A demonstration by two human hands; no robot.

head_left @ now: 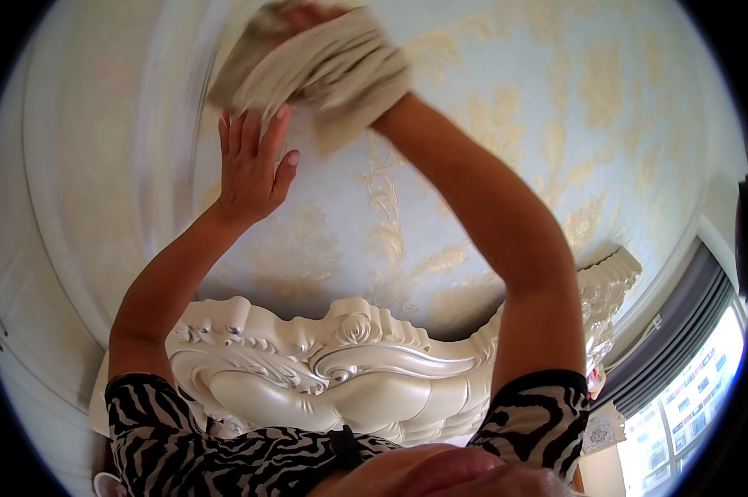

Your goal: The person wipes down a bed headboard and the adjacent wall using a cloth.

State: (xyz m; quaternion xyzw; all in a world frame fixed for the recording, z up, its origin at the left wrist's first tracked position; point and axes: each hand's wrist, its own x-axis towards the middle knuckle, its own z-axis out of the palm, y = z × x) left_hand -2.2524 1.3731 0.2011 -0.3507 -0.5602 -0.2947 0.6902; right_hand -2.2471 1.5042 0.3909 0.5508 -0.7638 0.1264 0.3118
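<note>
High on the wall, a crumpled beige cloth [332, 79] is bunched around my right hand [308, 16]. Only some fingers show at the cloth's top edge, blurred by motion; the rest of that hand is covered. My left hand [254, 170] is raised just below the cloth, back toward me, fingers stretched upward and thumb apart. Its fingertips reach the cloth's lower edge, and I cannot tell whether they touch it. Behind both hands is the pale blue wallpaper [473, 190] with raised gold leaf patterns.
A carved cream headboard [353, 327] with tufted padding stands below, between my arms. At the right are a dark grey curtain [676, 352] and a bright window [680, 431]. Pale moulding [163, 91] runs up the wall at the left, beside a cream door-like panel [26, 273].
</note>
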